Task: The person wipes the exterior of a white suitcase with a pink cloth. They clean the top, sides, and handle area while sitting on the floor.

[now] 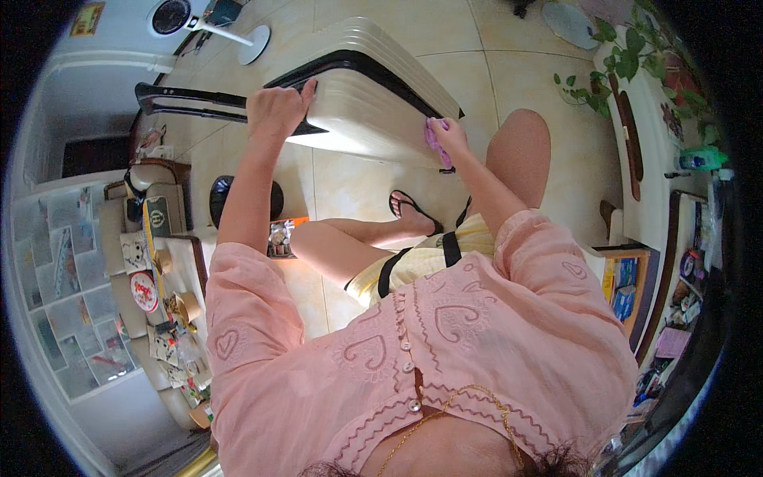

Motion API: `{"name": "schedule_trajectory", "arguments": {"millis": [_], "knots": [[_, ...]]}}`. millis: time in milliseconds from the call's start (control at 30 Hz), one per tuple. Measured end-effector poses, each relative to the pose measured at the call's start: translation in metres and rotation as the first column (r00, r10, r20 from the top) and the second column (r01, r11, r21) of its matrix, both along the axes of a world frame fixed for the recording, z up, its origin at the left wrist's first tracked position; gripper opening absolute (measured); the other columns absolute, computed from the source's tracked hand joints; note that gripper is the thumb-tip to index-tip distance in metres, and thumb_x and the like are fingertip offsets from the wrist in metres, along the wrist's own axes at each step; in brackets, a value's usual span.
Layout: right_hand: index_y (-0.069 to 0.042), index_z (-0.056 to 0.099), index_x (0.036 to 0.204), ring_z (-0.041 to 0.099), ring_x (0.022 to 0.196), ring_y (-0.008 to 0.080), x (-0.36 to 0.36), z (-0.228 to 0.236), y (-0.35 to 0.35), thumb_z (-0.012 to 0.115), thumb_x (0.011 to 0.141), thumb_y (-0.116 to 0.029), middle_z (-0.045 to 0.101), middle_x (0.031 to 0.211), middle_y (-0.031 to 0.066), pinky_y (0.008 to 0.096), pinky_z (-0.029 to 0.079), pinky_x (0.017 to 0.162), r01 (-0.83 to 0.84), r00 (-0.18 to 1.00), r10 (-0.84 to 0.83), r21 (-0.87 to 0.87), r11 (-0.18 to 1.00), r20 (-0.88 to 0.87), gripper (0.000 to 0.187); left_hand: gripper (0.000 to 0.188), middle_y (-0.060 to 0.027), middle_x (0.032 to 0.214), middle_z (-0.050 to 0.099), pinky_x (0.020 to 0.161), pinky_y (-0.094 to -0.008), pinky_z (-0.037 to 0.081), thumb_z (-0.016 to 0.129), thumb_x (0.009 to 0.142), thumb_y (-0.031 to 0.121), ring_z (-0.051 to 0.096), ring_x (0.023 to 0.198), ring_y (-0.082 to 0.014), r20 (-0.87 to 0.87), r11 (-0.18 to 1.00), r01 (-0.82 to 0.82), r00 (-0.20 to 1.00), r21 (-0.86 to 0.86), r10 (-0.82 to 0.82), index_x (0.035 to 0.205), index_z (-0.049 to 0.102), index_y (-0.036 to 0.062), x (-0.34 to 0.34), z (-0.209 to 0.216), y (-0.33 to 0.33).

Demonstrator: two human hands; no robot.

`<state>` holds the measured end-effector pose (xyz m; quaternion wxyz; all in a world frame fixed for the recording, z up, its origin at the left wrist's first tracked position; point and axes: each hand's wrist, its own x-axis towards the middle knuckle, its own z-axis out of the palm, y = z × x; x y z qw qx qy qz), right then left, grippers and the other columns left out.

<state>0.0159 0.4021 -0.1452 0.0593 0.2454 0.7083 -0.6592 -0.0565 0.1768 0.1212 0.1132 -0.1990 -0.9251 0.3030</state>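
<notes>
A cream hard-shell suitcase (pixel 373 119) with ribbed sides and a black band lies tilted in front of me, its black telescopic handle (pixel 191 103) pulled out to the left. My left hand (pixel 278 109) is closed at the end where the handle meets the shell, with the thumb on the suitcase; its fingertips are partly hidden. Bunched in my closed right hand (pixel 450 138) is a purple cloth (pixel 436 141), pressed against the suitcase's right end beside the black band.
A white fan (pixel 253 46) stands beyond the handle. Near my left knee are an orange box (pixel 282 238) of small items and a round black object (pixel 266 199). A cluttered table (pixel 179 310) lies left. White furniture (pixel 648 143) with a trailing plant (pixel 628 56) lines the right.
</notes>
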Motion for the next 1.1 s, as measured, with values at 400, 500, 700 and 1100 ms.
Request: {"name": "schedule_trajectory", "arguments": {"millis": [400,500,700,1100], "knots": [[-0.006,0.065,0.092,0.059,0.088,0.0331,-0.054,0.050,0.009,0.066,0.081,-0.033,0.063,0.090,0.0154,0.0430,0.048,0.076,0.239,0.834,0.030,0.409,0.881,-0.551,0.029,0.078,-0.0189,0.083,0.068,0.078,-0.0455,0.050,0.013,0.097,0.054,0.066,0.083,-0.0368,0.276,0.885,-0.439,0.880,0.158,0.387,0.083,0.073,0.0058,-0.001,-0.026,-0.042],[-0.009,0.064,0.090,0.057,0.089,0.0329,-0.057,0.058,0.010,0.066,0.081,-0.026,0.061,0.092,0.0134,0.0437,0.047,0.078,0.304,0.764,0.096,0.487,0.819,-0.638,0.020,0.081,-0.0186,0.084,0.069,0.080,-0.0462,0.049,0.010,0.097,0.055,0.065,0.084,-0.0398,0.359,0.836,-0.504,0.838,0.217,0.411,0.084,0.073,0.0055,0.005,-0.058,-0.053],[-0.008,0.062,0.093,0.057,0.087,0.0341,-0.050,0.047,0.032,0.066,0.081,-0.023,0.060,0.092,0.0140,0.0459,0.046,0.076,0.312,0.686,0.260,0.598,0.738,-0.679,0.019,0.091,-0.0139,0.074,0.068,0.086,-0.0451,0.045,0.001,0.094,0.061,0.065,0.083,-0.0345,0.540,0.822,-0.472,0.803,0.318,0.252,0.069,0.070,0.0082,0.003,-0.118,-0.071],[-0.007,0.059,0.100,0.056,0.093,0.0341,-0.027,0.034,-0.010,0.066,0.082,-0.017,0.060,0.096,0.0134,0.0436,0.046,0.082,0.219,0.603,0.487,0.718,0.661,-0.632,0.021,0.106,-0.0064,0.082,0.070,0.113,-0.0490,0.008,-0.016,0.082,0.072,0.053,0.115,-0.0241,0.845,0.513,-0.792,0.491,0.331,0.213,0.079,0.070,0.0101,0.000,-0.239,-0.135]]}}
